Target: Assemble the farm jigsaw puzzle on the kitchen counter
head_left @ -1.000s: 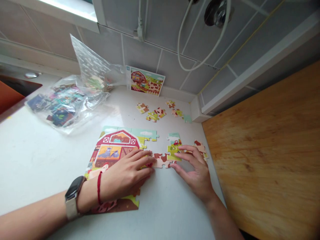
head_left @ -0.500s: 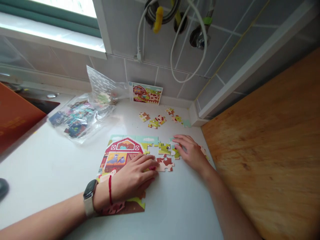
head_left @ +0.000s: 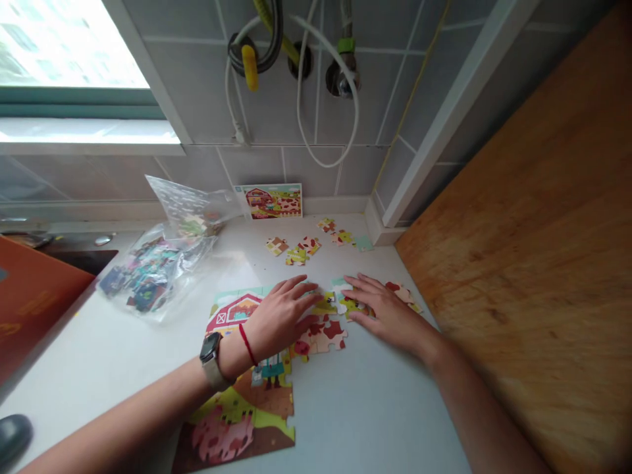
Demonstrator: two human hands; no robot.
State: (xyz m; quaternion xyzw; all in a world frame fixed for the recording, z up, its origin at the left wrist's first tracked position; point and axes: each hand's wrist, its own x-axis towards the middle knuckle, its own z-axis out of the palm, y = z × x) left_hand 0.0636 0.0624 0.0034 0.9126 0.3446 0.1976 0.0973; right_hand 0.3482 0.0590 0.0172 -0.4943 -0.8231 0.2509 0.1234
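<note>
Head view: I am pressing my left hand (head_left: 279, 317) and right hand (head_left: 382, 309), fingers spread flat, easing loose pieces (head_left: 345, 304) squarely toward the assembled puzzle (head_left: 237, 408) on the tabletop (head_left: 345, 408).

A plastic bag (head_left: 158, 270) of pieces lies beside a reference card (head_left: 270, 201).

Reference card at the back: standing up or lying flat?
Standing. The reference card leans upright against the tiled wall, its lower edge on the countertop.
</note>
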